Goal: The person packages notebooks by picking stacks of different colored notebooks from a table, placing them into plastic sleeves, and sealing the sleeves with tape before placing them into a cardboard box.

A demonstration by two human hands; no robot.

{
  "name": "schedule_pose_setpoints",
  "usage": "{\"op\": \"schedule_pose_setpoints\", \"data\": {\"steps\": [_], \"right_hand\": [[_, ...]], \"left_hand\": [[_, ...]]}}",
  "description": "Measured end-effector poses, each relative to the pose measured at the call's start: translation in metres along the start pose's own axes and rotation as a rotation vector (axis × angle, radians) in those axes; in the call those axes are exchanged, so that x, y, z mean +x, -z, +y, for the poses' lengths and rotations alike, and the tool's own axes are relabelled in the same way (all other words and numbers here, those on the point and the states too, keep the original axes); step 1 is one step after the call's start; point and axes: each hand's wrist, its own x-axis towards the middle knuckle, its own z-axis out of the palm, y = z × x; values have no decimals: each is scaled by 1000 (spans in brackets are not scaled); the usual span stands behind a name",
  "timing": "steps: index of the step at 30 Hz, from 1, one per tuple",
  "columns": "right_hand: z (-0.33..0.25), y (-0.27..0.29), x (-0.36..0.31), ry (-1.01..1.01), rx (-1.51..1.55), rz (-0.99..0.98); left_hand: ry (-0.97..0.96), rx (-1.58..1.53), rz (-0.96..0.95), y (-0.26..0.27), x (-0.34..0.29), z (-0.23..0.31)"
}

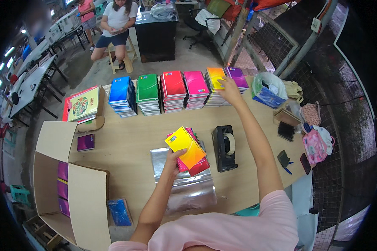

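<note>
My left hand (175,158) grips a small fanned bunch of spiral notebooks, with a yellow-orange notebook (187,144) on top and pink and red ones showing beneath. It is above clear plastic sheets (192,198) on the table. Stretched to the far side, my right hand (230,91) has its fingers closed at the right edge of the top notebook on the yellow stack (215,77). To the right of that is a purple stack (237,77); to the left stand pink (196,83), red (174,83), green (148,88) and blue (120,90) stacks.
A black tape dispenser (222,157) stands right of the plastic sheets. An open carton (88,205) at left holds purple notebooks. A purple notebook (86,142) and blue pack (120,212) lie nearby. A bag-lined bin (268,92) and brush (286,131) are at right. People are beyond the table.
</note>
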Motion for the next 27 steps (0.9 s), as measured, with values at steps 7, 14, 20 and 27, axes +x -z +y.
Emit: {"op": "schedule_pose_setpoints", "data": {"steps": [7,14,20,27], "right_hand": [[4,-4,2,-4,49,-53],[-148,58,-97,503,124,170],[-150,57,-109,73,311,-232],[145,2,-10,-814,-562,158]], "left_hand": [[23,48,42,-5,10,12],[97,-368,-29,-8,4,8],[55,-59,28,1,1,3],[154,-37,-50,-14,2,2]]}}
